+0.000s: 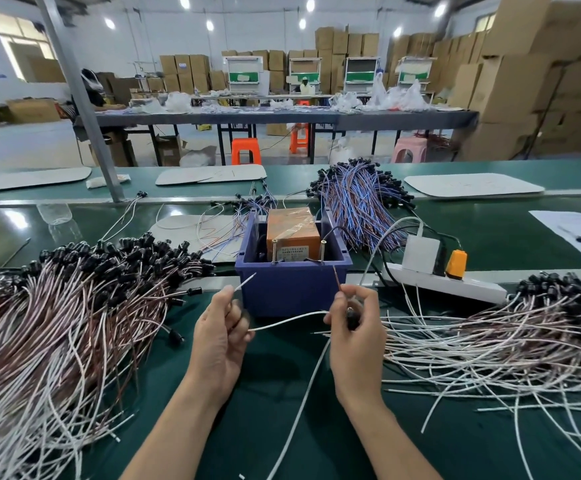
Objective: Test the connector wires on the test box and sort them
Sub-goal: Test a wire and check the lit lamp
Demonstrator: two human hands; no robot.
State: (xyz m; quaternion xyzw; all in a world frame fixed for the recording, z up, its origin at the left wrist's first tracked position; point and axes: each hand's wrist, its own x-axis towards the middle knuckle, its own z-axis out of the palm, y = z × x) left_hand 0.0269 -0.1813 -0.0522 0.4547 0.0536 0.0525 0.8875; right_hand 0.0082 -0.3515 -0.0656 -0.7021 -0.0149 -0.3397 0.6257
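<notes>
An orange test box [294,233] sits inside a blue plastic bin [292,285], with two upright screw posts at its front edge. My left hand [219,334] pinches the white lead [245,283] of a connector wire, its tip pointing up toward the bin. My right hand [356,327] grips the black connector and pinches the brown lead [336,277], which points up near the right post. A white strand [289,320] runs between both hands. Neither lead touches a post.
A large heap of brown-and-white wires [64,317] lies at left, another heap [510,341] at right. Blue-and-brown wires [361,199] are piled behind the bin. A white power strip [444,280] with an orange plug [456,263] lies right of the bin. Papers [580,230] lie far right.
</notes>
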